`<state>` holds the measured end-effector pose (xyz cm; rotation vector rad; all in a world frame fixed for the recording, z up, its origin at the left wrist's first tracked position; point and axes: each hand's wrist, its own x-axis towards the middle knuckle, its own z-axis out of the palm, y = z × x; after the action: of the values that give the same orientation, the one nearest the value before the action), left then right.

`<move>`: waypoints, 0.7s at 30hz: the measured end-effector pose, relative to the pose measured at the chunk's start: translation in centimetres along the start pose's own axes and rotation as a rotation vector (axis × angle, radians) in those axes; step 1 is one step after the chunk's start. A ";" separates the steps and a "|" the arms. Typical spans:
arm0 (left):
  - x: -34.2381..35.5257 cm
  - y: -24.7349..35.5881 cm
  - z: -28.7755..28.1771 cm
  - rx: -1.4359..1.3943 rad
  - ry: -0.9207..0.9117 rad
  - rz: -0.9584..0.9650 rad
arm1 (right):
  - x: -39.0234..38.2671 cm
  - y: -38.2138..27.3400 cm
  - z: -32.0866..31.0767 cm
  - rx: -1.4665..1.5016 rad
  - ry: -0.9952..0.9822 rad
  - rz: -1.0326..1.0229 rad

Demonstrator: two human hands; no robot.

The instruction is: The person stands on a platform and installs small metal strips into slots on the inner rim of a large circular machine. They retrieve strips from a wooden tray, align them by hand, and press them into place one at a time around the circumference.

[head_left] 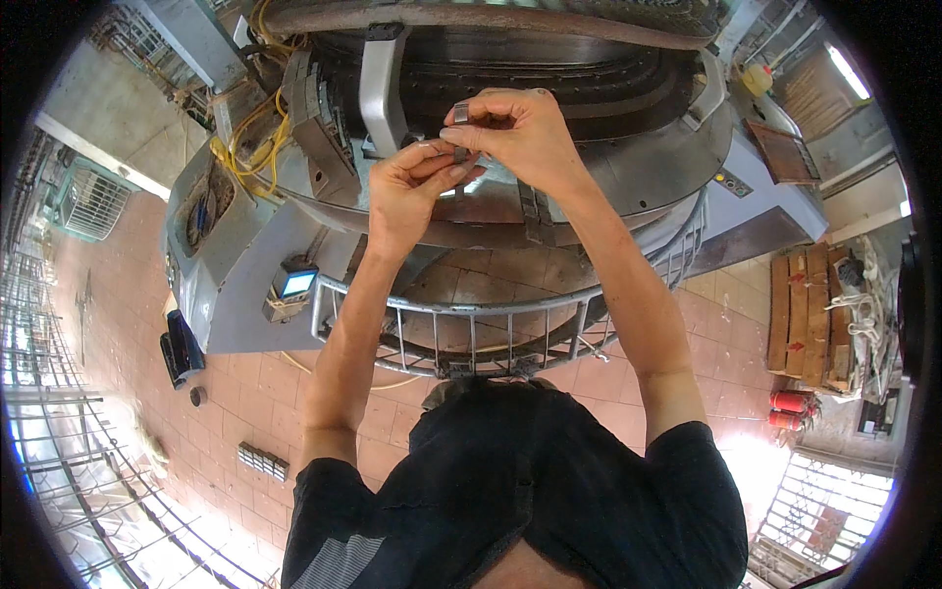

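Note:
Both hands meet over the curved steel rim (662,187) of a large round machine. My right hand (520,137), fingers curled with thumb and forefinger pinched, holds a small flat metal piece (460,111). My left hand (407,191), just below and to the left, has bent fingers closed around the lower part of what looks like the same piece; its exact shape is partly hidden by the fingertips. A silver upright bracket (381,83) stands beside them, and a dark ridged ring (618,98) curves behind.
A curved railing (471,319) runs below the rim. At left are yellow hoses (240,157), a small lit screen (297,283) and a cabinet (196,294). Wooden boards (800,314) and red cylinders (790,402) lie at right. A wire cage (93,196) stands far left.

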<state>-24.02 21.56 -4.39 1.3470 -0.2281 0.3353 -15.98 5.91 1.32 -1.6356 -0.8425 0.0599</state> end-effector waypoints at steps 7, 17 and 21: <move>-0.5 1.4 -0.1 -0.064 -0.064 -0.220 | 0.0 0.1 0.2 0.149 -0.029 0.132; -1.6 3.0 0.0 -0.130 -0.194 -0.339 | -0.5 -1.0 -0.8 0.186 -0.038 0.267; -1.8 3.1 0.1 -0.125 -0.168 -0.339 | -1.0 -1.3 -0.1 0.140 -0.011 0.154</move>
<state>-26.77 21.82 -2.18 1.2647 -0.1535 -0.0753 -17.24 5.29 2.07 -1.5660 -0.7039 0.2312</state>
